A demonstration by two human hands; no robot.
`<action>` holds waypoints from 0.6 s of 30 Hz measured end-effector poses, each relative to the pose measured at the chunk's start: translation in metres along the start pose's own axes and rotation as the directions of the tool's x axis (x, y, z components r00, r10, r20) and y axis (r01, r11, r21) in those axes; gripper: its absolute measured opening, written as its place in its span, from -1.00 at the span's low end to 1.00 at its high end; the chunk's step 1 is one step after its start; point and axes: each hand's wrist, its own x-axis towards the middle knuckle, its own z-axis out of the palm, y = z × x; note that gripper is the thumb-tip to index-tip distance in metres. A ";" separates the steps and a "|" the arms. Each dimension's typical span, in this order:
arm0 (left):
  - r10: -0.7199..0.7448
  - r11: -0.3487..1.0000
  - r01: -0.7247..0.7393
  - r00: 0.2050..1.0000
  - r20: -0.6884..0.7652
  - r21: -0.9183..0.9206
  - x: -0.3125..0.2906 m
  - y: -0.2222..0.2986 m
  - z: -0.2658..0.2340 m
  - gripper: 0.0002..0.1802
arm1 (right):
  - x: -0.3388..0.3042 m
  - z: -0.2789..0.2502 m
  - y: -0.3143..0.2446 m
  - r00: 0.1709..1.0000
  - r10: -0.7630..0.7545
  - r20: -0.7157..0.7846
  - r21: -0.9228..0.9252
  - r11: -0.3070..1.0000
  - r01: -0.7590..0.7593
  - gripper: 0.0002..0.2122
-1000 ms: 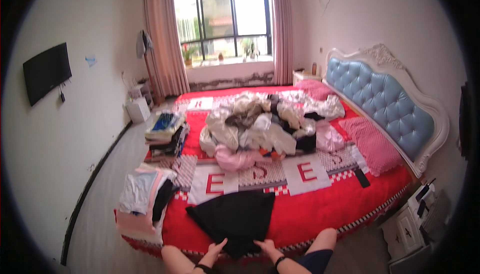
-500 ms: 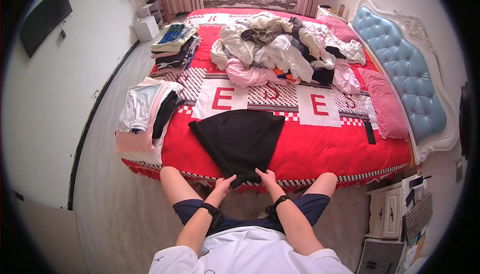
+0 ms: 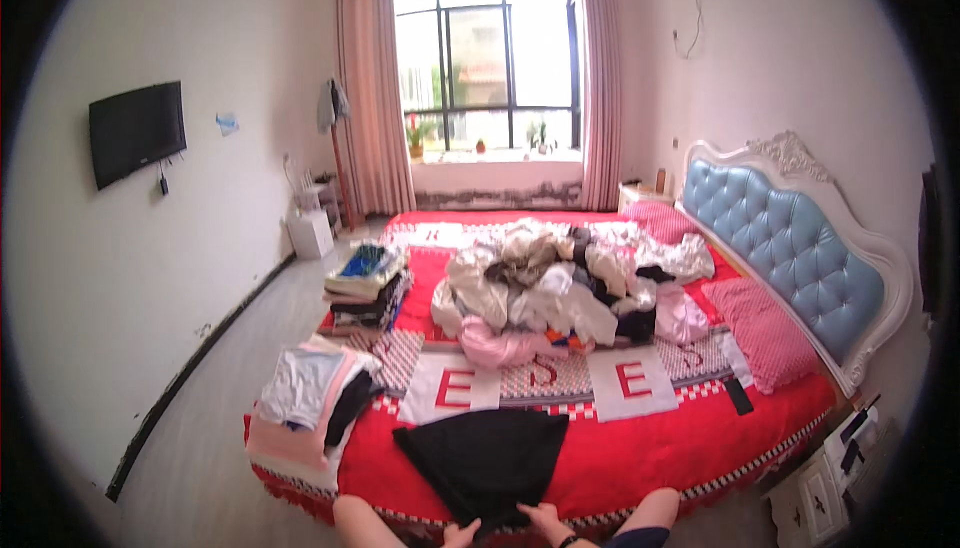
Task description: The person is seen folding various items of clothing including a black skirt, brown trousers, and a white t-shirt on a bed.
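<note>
A black skirt (image 3: 490, 453) lies spread on the near edge of the red bed, its wide flared hem away from me and its narrow end toward me. My left hand (image 3: 462, 534), at the lower edge of the view, pinches the left side of the narrow end. On the opposite side, my right hand (image 3: 546, 521) is closed on the same end. To the left on the bed is a folded stack of white, pink and black clothes (image 3: 305, 393). Beyond it stands a taller folded stack (image 3: 365, 288). A big loose heap of clothes (image 3: 540, 293) fills the bed's middle.
The red bedspread (image 3: 640, 468) carries white lettered patches. Pink pillows (image 3: 765, 333) and a blue tufted headboard (image 3: 790, 243) are on the right. Near the bed's right corner is a white cabinet (image 3: 815, 508). A dark phone-like strip (image 3: 738, 397) lies near the pillow.
The view has tilted up, bringing in the window and shifting the bed lower in the picture. Both hands still hold the skirt's narrow end, and the skirt stays spread.
</note>
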 end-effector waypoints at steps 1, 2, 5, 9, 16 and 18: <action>0.024 1.000 -0.024 1.000 0.006 -0.020 -0.004 0.013 0.005 -0.32 | 0.036 -0.008 0.026 0.999 0.053 0.014 0.015 0.998 -0.053 -0.52; 0.018 0.998 -0.019 1.000 -0.024 -0.055 -0.002 0.029 0.003 -0.32 | 0.037 0.001 0.016 0.998 0.014 0.055 0.196 0.980 -0.025 -0.64; 0.043 0.996 -0.046 0.998 -0.039 -0.080 -0.001 0.059 0.003 -0.32 | -0.016 0.004 -0.019 0.997 -0.012 0.075 0.276 0.961 -0.009 -0.75; 0.072 0.992 -0.077 0.996 -0.055 -0.097 0.001 0.082 0.002 -0.32 | 0.027 0.000 0.007 0.992 0.013 0.127 0.156 0.987 -0.033 -0.69; 0.103 0.986 -0.112 0.992 -0.078 -0.126 0.006 0.098 0.002 -0.31 | 0.076 -0.001 0.041 0.982 -0.078 0.173 0.159 0.986 0.050 -0.61; 0.116 0.984 -0.125 0.990 -0.083 -0.126 0.005 0.098 0.000 -0.31 | 0.051 0.002 0.032 0.989 -0.052 0.137 0.209 0.978 0.022 -0.65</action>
